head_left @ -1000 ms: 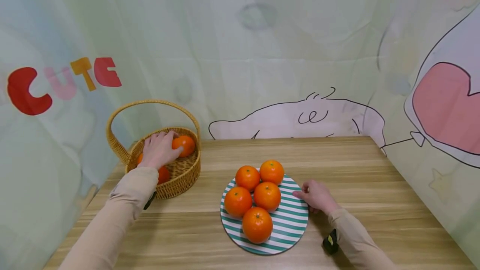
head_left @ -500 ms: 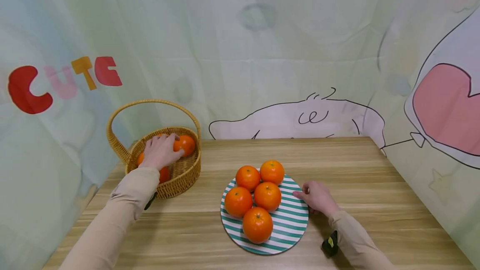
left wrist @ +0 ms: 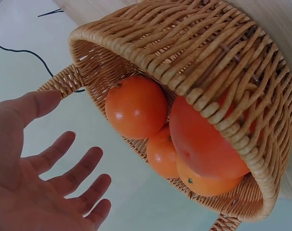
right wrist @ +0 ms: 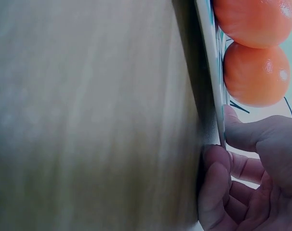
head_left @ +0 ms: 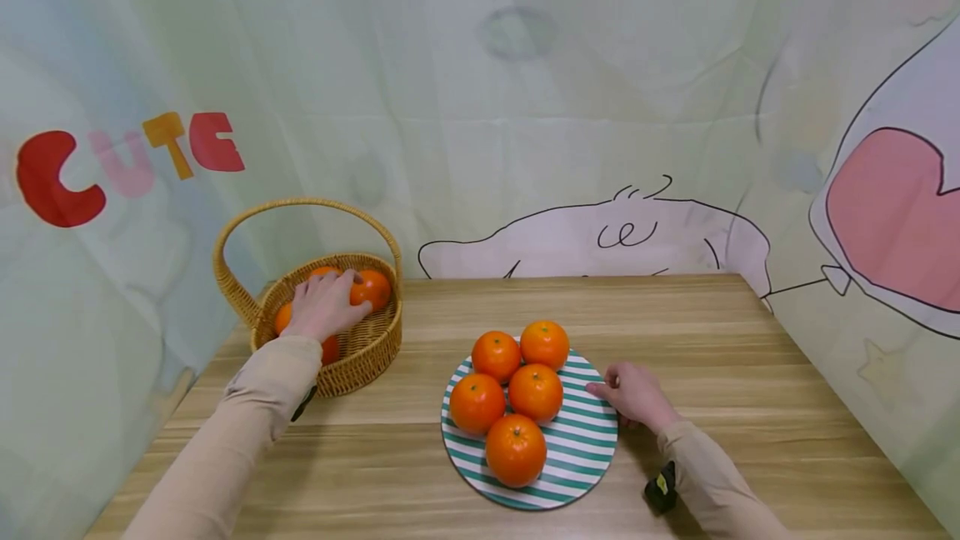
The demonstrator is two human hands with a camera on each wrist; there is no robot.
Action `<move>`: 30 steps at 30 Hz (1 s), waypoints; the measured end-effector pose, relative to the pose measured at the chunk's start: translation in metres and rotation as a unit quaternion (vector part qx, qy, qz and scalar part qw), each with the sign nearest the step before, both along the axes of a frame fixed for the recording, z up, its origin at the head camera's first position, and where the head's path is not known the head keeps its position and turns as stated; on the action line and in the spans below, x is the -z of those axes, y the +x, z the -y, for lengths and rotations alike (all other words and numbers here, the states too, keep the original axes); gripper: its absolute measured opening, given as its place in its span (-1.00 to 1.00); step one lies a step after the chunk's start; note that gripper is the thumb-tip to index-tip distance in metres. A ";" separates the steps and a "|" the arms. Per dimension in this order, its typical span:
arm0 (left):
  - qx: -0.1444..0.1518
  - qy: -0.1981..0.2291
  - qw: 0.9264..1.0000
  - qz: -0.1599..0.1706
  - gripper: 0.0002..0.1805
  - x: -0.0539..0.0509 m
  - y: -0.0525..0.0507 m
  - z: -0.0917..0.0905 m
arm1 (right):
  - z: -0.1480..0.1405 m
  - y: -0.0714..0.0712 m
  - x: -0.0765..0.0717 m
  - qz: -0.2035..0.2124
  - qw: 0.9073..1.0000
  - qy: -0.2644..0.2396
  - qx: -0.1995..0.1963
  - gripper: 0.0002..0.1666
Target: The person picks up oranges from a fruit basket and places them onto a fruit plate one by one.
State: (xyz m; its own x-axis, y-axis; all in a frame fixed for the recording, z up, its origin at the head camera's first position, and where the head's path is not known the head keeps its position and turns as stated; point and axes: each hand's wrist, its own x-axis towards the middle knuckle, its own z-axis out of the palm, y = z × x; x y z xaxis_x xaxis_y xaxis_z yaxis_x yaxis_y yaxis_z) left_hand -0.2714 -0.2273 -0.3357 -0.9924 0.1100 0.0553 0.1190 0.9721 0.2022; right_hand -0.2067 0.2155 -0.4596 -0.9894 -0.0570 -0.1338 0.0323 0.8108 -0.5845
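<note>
A wicker basket (head_left: 363, 367) stands at the table's left, with several oranges in it, among them one (head_left: 372, 290) by my left fingertips. In the left wrist view a redder, smooth round fruit (left wrist: 204, 139) lies nearest the camera. My left hand (head_left: 326, 307) hovers over the basket; its fingers are spread apart from the fruit in the left wrist view. My right hand (head_left: 637, 397) pinches the rim of a green-and-white striped round plate (head_left: 581, 440), thumb on top and fingers underneath. Several oranges (head_left: 516, 450) sit on that plate.
The basket's tall arched handle (head_left: 307, 202) rises above the left hand. A wooden table (head_left: 375, 465) carries both basket and plate. Printed curtains (head_left: 450, 148) hang behind and on both sides. A black wrist device (head_left: 662, 488) is under the right sleeve.
My left hand has shifted slightly to the right over the basket, and more of an orange behind its fingers shows. The right hand and the plate have stayed in place.
</note>
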 end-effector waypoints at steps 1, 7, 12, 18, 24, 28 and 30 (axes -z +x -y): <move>-0.001 -0.001 1.000 0.002 -0.31 0.000 0.000 0.000 | 0.000 0.000 0.000 -0.001 1.000 0.000 -0.002 -0.62; -0.003 0.003 1.000 0.019 -0.28 0.001 0.002 0.000 | 0.000 0.002 -0.002 -0.002 1.000 0.001 -0.003 -0.63; -0.003 -0.002 1.000 0.027 -0.27 0.004 0.002 -0.001 | 0.001 0.003 -0.002 -0.004 1.000 0.001 -0.005 -0.63; -0.001 -0.004 1.000 0.024 -0.28 0.005 0.004 -0.002 | 0.000 0.003 -0.001 -0.002 1.000 0.004 -0.005 -0.63; 0.000 -0.002 1.000 0.021 -0.33 0.007 0.004 -0.001 | 0.001 0.002 -0.001 0.004 1.000 0.004 -0.001 -0.63; -0.004 -0.001 1.000 0.021 -0.32 0.007 0.004 -0.001 | 0.001 0.003 -0.002 0.006 1.000 0.003 0.000 -0.63; -0.004 -0.002 1.000 0.023 -0.31 0.007 0.004 -0.002 | 0.001 0.003 -0.002 0.006 1.000 0.002 -0.001 -0.62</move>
